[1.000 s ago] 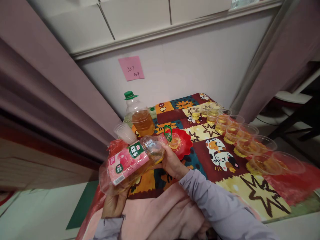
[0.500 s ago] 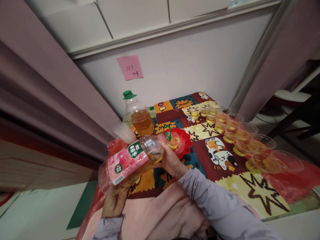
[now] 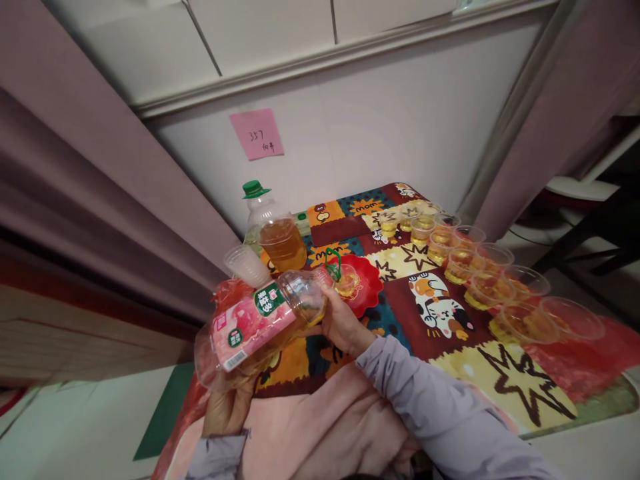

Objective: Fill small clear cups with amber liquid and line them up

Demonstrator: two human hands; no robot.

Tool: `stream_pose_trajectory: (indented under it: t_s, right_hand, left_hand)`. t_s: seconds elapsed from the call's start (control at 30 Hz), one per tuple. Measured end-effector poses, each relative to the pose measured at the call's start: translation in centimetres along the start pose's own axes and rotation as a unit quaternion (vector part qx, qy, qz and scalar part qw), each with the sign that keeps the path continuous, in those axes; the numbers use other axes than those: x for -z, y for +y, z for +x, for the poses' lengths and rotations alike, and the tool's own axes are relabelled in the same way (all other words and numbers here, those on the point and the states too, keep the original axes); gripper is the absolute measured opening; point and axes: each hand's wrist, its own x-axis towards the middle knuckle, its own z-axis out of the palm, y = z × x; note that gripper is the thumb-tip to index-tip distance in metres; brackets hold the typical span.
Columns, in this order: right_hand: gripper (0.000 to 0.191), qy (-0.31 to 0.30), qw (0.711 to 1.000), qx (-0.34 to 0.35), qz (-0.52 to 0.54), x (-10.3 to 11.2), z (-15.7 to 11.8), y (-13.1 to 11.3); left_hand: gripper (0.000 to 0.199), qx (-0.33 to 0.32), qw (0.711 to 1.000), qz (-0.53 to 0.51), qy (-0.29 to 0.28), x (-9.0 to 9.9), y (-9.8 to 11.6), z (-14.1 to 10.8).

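Note:
A clear plastic juice bottle [image 3: 255,317] with a pink label lies tilted in both hands, its neck toward the right and a little amber juice along its lower side. My left hand [image 3: 227,403] supports the base from below, partly hidden by the bottle. Around the neck, my right hand [image 3: 345,323] is closed. A green ring handle [image 3: 333,265] stands up at the bottle's mouth. The mouth is over a red scalloped plate [image 3: 370,293], on which a small clear cup [image 3: 346,279] holds some yellow juice.
A second juice bottle [image 3: 283,243] with a green cap stands behind, beside a stack of clear cups [image 3: 247,265]. Several juice-filled cups [image 3: 493,288] line the table's right side. The patterned tablecloth [image 3: 400,303] covers the table; a pink note [image 3: 257,135] hangs on the wall.
The bottle and both hands hold nearly the same pose. The whole view has shifted very slightly, and little else differs.

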Motion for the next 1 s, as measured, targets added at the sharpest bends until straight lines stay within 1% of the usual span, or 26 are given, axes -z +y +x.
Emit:
stream_pose_trajectory:
  t_s: [0.1, 0.17, 0.27, 0.37, 0.53, 0.6, 0.67, 0.8, 0.9, 1.0]
  right_hand:
    - [0.052, -0.003, 1.000, -0.001, -0.003, -0.1, 0.0, -0.1]
    - [0.052, -0.007, 1.000, -0.001, -0.002, -0.1, -0.1, -0.2]
    - [0.051, -0.003, 1.000, -0.005, -0.002, 0.0, 0.0, -0.1]
    - [0.051, -0.005, 1.000, -0.004, -0.002, 0.1, 0.0, -0.1]
    - [0.052, -0.007, 1.000, -0.003, -0.002, 0.2, 0.1, 0.0]
    - [0.052, -0.003, 1.000, 0.006, -0.004, 0.3, 0.1, -0.1]
    - [0.050, 0.008, 1.000, 0.025, -0.008, 0.3, 0.1, -0.1]
    - [0.049, 0.037, 0.997, 0.058, -0.024, 0.4, -0.2, -0.4]
    - [0.054, 0.049, 0.995, 0.068, -0.045, 0.4, -0.4, -0.3]
    - [0.058, 0.058, 0.994, 0.077, -0.060, 0.5, -0.5, 0.0]
  left_hand:
    - [0.067, 0.011, 0.999, -0.031, -0.021, 0.6, -0.1, 0.2]
    - [0.066, 0.026, 0.998, -0.045, -0.023, 1.1, -0.1, 0.4]
    - [0.065, 0.027, 0.999, -0.037, 0.000, 1.4, -0.1, 0.4]
    - [0.069, 0.004, 1.000, 0.006, 0.018, 1.2, -0.1, 0.2]
    - [0.063, -0.021, 0.999, 0.040, 0.029, -0.1, -0.4, -0.3]
    - [0.065, -0.030, 0.997, 0.061, 0.030, -1.0, -0.5, -0.6]
    - [0.069, -0.025, 0.995, 0.088, 0.025, -2.2, -0.6, -0.9]
    - [0.065, -0.034, 0.992, 0.116, 0.027, -4.2, -0.6, -1.5]
    - [0.069, -0.051, 0.990, 0.125, 0.033, -4.8, -0.7, -1.7]
    - [0.067, -0.079, 0.989, 0.119, 0.047, -4.6, -0.9, -1.7]
